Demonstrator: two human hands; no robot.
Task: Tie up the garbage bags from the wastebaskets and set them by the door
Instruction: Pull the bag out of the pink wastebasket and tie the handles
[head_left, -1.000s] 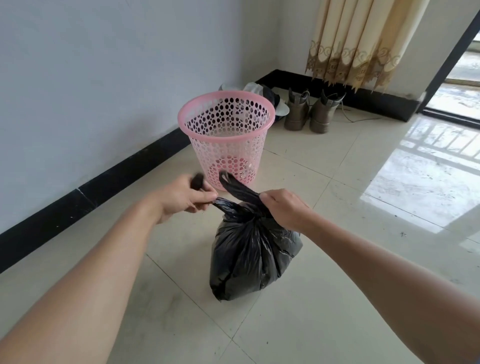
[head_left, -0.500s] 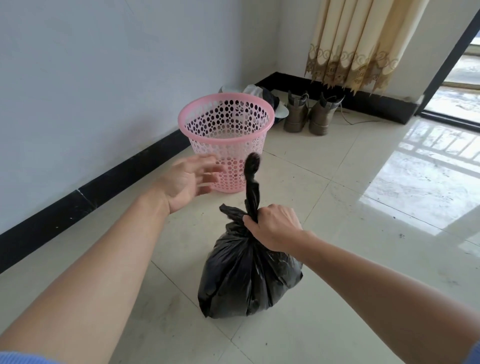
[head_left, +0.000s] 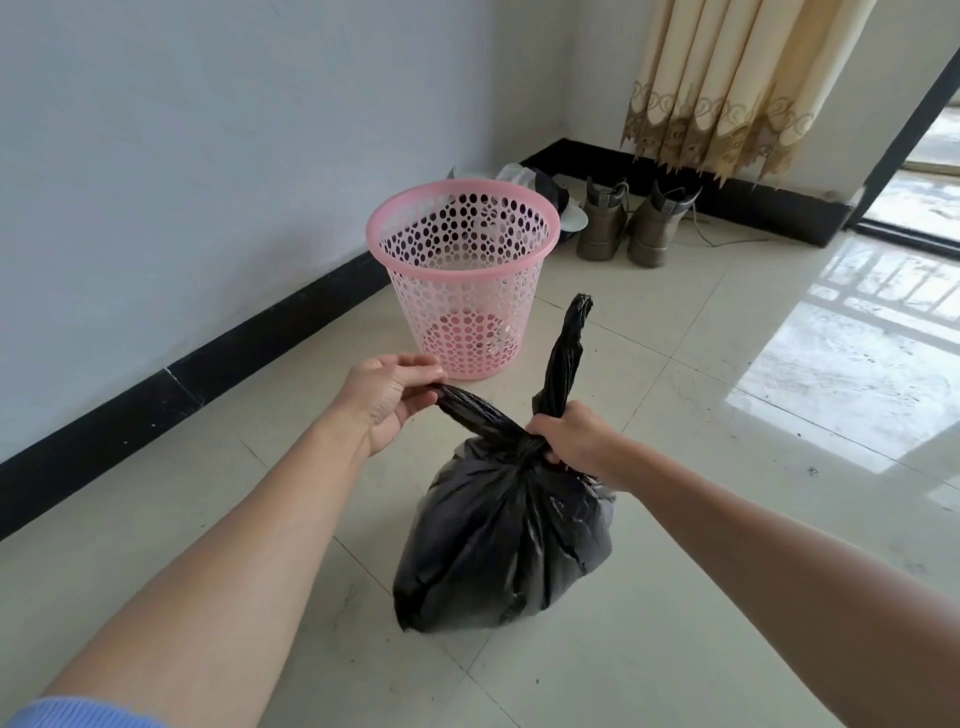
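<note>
A full black garbage bag (head_left: 498, 540) sits on the tiled floor in front of me. Its top is gathered into two twisted ends. My left hand (head_left: 387, 397) pinches the left end and draws it out to the left. My right hand (head_left: 571, 439) is closed around the base of the other end, which stands straight up above my fist. Just behind the bag stands a pink perforated wastebasket (head_left: 462, 275), with no bag in it.
A white wall with a black baseboard (head_left: 249, 343) runs along the left. A pair of brown boots (head_left: 623, 221) and some clutter lie in the far corner under a beige curtain (head_left: 727, 83). A doorway with a dark frame (head_left: 914, 124) opens at the far right.
My left hand, open half a second ago, has taken hold of the bag's left end again. My right hand keeps the other end upright. The bag has barely shifted.
</note>
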